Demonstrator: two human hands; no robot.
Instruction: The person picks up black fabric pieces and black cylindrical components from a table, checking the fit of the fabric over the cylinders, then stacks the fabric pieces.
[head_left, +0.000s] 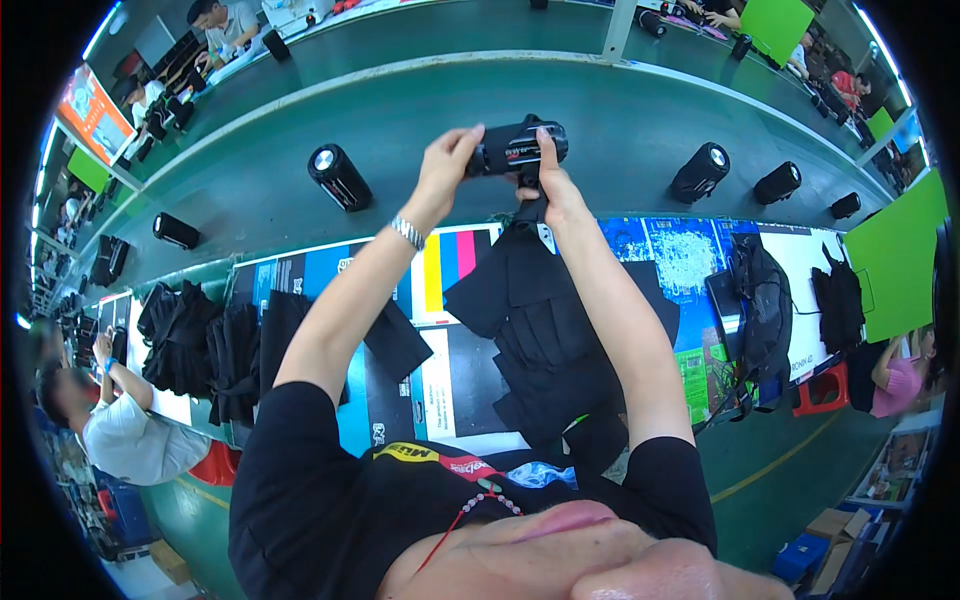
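Observation:
Over the green conveyor belt I hold a black cylindrical portable speaker (pixel 515 148) on its side. My left hand (pixel 450 168) grips the speaker's left end, fingers closed at it. Near the other end, my right hand (pixel 556 195) is closed round it, thumb lying along the top. A black strap or strip of cloth (pixel 533 207) hangs below my right hand toward the table; its upper end is hidden by the fingers. Right beneath my hands, a spread pile of flat black cloth pieces (pixel 540 310) covers part of the printed tabletop (pixel 432 385).
Similar speakers stand along the belt, one on the left (pixel 340 178) and one on the right (pixel 700 172). Bundles of black cloth (pixel 180 325) lie at the table's left. A black bag (pixel 765 320) sits at the right beside a green panel (pixel 900 265). A co-worker (pixel 140 435) sits at left.

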